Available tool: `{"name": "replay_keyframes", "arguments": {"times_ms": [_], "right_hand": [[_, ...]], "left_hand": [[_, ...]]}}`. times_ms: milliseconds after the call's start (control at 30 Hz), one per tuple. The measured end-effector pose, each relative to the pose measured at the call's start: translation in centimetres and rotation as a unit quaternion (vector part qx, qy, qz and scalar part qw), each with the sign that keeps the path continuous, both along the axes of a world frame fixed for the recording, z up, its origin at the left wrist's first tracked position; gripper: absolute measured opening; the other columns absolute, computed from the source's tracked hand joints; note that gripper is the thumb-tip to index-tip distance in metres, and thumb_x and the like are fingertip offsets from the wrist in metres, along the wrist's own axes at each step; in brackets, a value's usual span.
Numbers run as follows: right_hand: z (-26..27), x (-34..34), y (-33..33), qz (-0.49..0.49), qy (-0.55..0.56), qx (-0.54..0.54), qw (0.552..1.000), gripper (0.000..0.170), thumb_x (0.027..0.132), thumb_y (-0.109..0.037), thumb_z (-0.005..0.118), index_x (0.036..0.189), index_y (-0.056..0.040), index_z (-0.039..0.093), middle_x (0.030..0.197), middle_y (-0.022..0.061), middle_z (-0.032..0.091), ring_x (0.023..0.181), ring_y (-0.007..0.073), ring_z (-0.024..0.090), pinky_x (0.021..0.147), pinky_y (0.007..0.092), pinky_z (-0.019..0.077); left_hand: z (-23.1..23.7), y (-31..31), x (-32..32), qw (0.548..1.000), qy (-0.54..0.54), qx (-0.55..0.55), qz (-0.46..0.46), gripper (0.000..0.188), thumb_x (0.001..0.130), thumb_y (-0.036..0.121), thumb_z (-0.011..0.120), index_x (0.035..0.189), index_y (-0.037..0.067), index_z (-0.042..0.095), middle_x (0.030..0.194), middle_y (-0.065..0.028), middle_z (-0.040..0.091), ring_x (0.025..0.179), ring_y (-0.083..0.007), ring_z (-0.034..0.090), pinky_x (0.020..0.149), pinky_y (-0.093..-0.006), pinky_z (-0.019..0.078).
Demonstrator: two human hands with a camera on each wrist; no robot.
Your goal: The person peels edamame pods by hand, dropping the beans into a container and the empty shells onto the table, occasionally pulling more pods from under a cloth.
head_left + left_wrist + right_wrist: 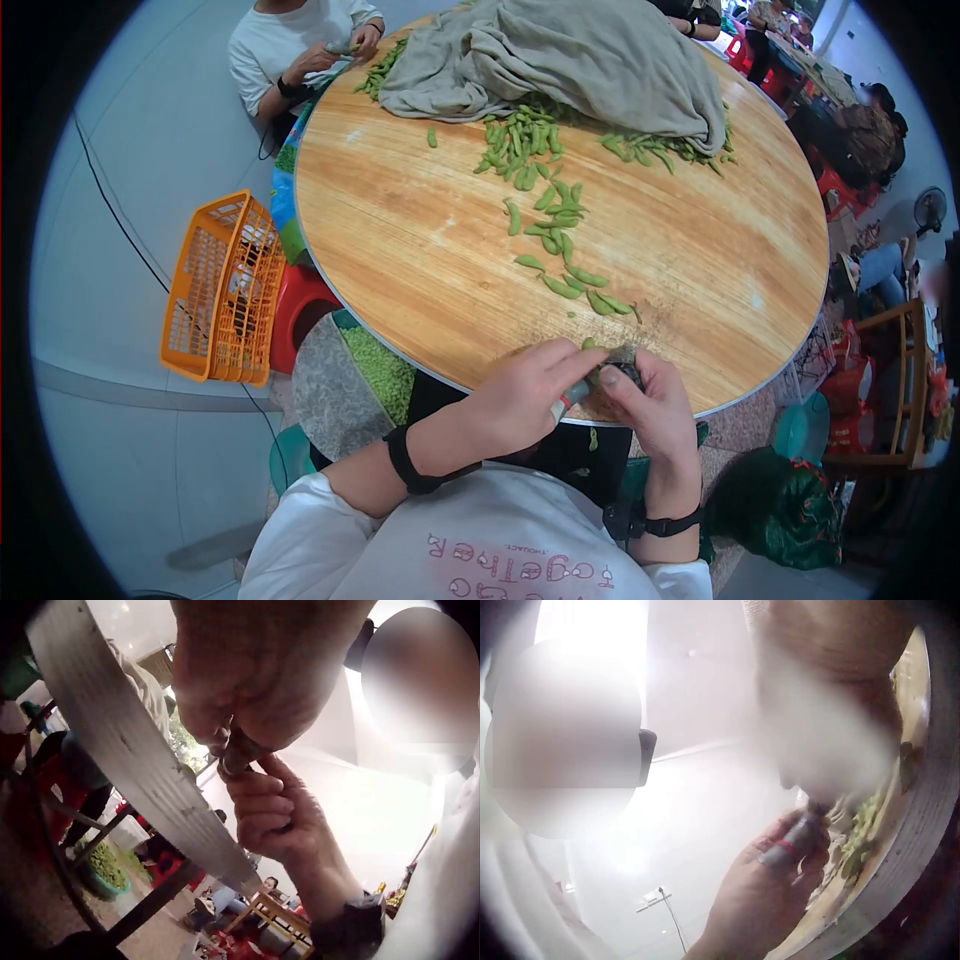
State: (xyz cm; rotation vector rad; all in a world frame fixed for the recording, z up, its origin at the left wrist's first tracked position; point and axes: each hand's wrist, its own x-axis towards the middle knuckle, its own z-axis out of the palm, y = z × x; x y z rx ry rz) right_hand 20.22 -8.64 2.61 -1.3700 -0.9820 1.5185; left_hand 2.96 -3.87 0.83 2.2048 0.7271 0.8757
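Note:
Both hands meet over the near edge of the round wooden table (430, 215). My left hand (525, 390) pinches a green soybean pod (588, 344), most of it hidden by the fingers. Around a left digit is a grey sleeve (786, 846) with a red band. My right hand (658, 405) has its thumb and curled fingers pressed together at the same spot, against the pod's end; dark, mottled covering (624, 362) shows at its fingertips. Loose pods (575, 283) trail from there up to a larger heap (525, 140).
A grey cloth (560, 65) covers much of the heap at the far side. Another person (300, 60) sits at the far left, working with both hands. Shelled beans (380, 370) lie below the table's left edge, beside an orange basket (220, 290) and a red stool (298, 310).

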Motion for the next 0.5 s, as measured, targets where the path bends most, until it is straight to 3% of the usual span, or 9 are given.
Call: {"name": "replay_keyframes", "arguments": {"times_ms": [67, 100, 133, 167, 233, 300, 467, 500], "right_hand": [[-0.3, -0.1, 0.0, -0.038, 0.042, 0.010, 0.998, 0.019, 0.090, -0.022, 0.053, 0.081, -0.0051, 0.053, 0.062, -0.0038, 0.047, 0.053, 0.0040, 0.039, 0.047, 0.0188, 0.0301], [-0.5, -0.2, 0.1, -0.075, 0.083, 0.017, 0.994, 0.024, 0.092, -0.025, 0.048, 0.079, -0.0056, 0.051, 0.060, -0.0038, 0.045, 0.052, 0.0040, 0.036, 0.047, 0.0192, 0.0283], [-0.5, -0.3, 0.2, -0.072, 0.084, 0.019, 0.994, 0.024, 0.092, -0.025, 0.048, 0.079, -0.0056, 0.051, 0.060, -0.0038, 0.045, 0.052, 0.0040, 0.036, 0.047, 0.0192, 0.0283], [-0.5, -0.5, 0.2, -0.051, 0.073, 0.032, 0.996, 0.027, 0.094, -0.027, 0.044, 0.078, -0.0062, 0.049, 0.059, -0.0040, 0.043, 0.052, 0.0043, 0.035, 0.047, 0.0195, 0.0279], [-0.4, -1.0, 0.1, -0.029, 0.063, 0.046, 0.997, 0.030, 0.095, -0.029, 0.040, 0.077, -0.0067, 0.048, 0.058, -0.0041, 0.041, 0.052, 0.0046, 0.034, 0.047, 0.0197, 0.0275], [-0.4, -1.5, -0.1, 0.045, 0.103, 0.030, 0.993, 0.030, 0.096, -0.028, 0.039, 0.076, -0.0067, 0.048, 0.058, -0.0031, 0.043, 0.054, 0.0048, 0.036, 0.048, 0.0195, 0.0281], [-0.3, -1.9, 0.0, 0.036, 0.131, -0.009, 0.991, 0.029, 0.096, -0.023, 0.039, 0.075, -0.0053, 0.048, 0.058, -0.0023, 0.043, 0.051, 0.0047, 0.035, 0.047, 0.0189, 0.0280], [-0.5, -2.0, 0.1, 0.034, 0.133, -0.002, 0.990, 0.029, 0.096, -0.022, 0.039, 0.075, -0.0049, 0.049, 0.058, -0.0022, 0.044, 0.050, 0.0045, 0.035, 0.046, 0.0188, 0.0274]], "left_hand": [[-0.1, 0.3, -0.2, 1.000, -0.003, -0.028, 0.000, 0.036, 0.076, -0.006, 0.055, 0.110, 0.002, 0.053, 0.083, -0.0079, 0.058, 0.076, -0.0142, 0.056, 0.065, -0.0261, 0.0458], [-0.1, 0.6, -0.3, 0.972, -0.076, -0.222, 0.000, 0.030, 0.078, -0.004, 0.056, 0.107, 0.002, 0.054, 0.083, -0.0057, 0.058, 0.075, -0.0108, 0.055, 0.064, -0.0242, 0.0448], [-0.1, 0.7, -0.4, 0.902, -0.146, -0.406, 0.001, 0.025, 0.079, -0.001, 0.057, 0.104, 0.003, 0.056, 0.082, -0.0035, 0.059, 0.074, -0.0075, 0.054, 0.062, -0.0223, 0.0438], [-0.3, 0.9, -0.4, 0.903, -0.145, -0.404, 0.003, 0.025, 0.079, -0.001, 0.057, 0.104, 0.003, 0.056, 0.082, -0.0035, 0.059, 0.074, -0.0075, 0.054, 0.062, -0.0223, 0.0438], [-1.0, 1.1, -0.1, 0.806, -0.308, -0.506, 0.008, 0.015, 0.082, 0.006, 0.059, 0.097, 0.002, 0.058, 0.081, -0.0002, 0.058, 0.073, -0.0050, 0.053, 0.060, -0.0204, 0.0420], [-1.2, 1.2, 0.1, 0.805, -0.323, -0.497, 0.004, 0.013, 0.082, 0.008, 0.060, 0.094, 0.002, 0.059, 0.081, -0.0005, 0.058, 0.071, -0.0056, 0.052, 0.060, -0.0202, 0.0419], [-1.3, 1.1, -0.1, 0.815, -0.333, -0.473, 0.029, 0.009, 0.083, 0.007, 0.060, 0.090, 0.000, 0.061, 0.080, -0.0014, 0.057, 0.071, -0.0071, 0.052, 0.061, -0.0202, 0.0419], [-1.3, 1.2, -0.2, 0.855, -0.289, -0.428, 0.052, 0.009, 0.081, 0.005, 0.061, 0.089, 0.000, 0.061, 0.079, -0.0020, 0.056, 0.071, -0.0075, 0.052, 0.061, -0.0205, 0.0414]]}}
